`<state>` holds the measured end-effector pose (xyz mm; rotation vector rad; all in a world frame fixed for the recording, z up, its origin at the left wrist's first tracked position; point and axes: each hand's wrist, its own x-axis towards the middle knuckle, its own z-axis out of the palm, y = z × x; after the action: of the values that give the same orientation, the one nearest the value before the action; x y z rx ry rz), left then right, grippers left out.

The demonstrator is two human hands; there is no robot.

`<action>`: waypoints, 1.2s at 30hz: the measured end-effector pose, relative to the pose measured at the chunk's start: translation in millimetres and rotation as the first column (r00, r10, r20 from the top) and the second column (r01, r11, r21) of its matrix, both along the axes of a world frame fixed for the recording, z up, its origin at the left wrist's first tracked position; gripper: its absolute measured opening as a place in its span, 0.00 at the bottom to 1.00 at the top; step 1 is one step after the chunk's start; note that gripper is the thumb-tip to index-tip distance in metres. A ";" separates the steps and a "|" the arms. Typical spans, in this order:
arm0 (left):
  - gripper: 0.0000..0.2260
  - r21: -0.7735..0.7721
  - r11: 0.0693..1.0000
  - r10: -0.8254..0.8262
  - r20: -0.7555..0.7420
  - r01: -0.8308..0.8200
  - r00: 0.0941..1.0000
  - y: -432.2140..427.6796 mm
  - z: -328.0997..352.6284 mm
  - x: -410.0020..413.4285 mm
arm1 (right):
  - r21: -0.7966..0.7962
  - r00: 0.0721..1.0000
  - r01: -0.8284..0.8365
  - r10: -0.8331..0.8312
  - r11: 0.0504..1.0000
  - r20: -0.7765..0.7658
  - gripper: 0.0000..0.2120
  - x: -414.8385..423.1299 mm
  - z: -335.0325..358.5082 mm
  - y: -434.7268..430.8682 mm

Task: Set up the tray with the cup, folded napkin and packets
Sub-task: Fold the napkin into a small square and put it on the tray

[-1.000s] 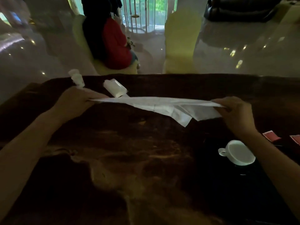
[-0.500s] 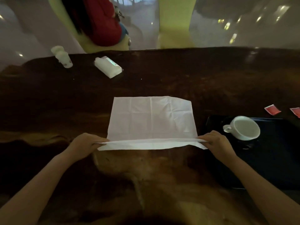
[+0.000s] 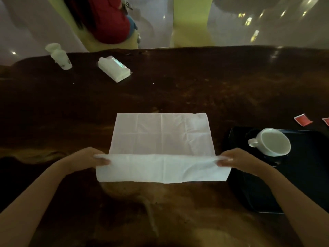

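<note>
Head camera view, looking down on a dark wooden table. A white paper napkin lies spread flat at the middle of the table. The person's left hand and right hand each pinch one end of its near edge, fingers closed tight on the paper. Half a second ago that near edge showed only as a thin raised strip between the hands. Now it has been lifted and turned over, so a broad band of napkin hangs toward the person with its underside showing. A second ago the whole napkin was held in the air. So it has been laid down, and the first fold seems to be just starting, with the near edge likely to be carried toward the far edge.

To the right sits a black tray, with a white cup resting at its far left corner. Two red packets lie on the table just beyond the tray, not yet on it. At the far left stand a small white bottle and a wrapped tissue pack.

The cup appears placed. The napkin and packets remain to be done.
</note>
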<state>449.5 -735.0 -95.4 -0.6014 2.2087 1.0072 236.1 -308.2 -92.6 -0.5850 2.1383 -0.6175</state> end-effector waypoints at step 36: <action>0.14 -0.522 0.520 0.120 -0.739 -0.676 0.663 11.5 -130.3 -144.5 | -0.387 0.362 0.594 -0.664 0.705 -0.655 0.10 -101.4 -141.6 -139.4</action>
<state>304.9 -723.4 -225.7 -1.4568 3.2340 0.3877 134.7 -447.6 -234.2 0.0452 3.2286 -1.0105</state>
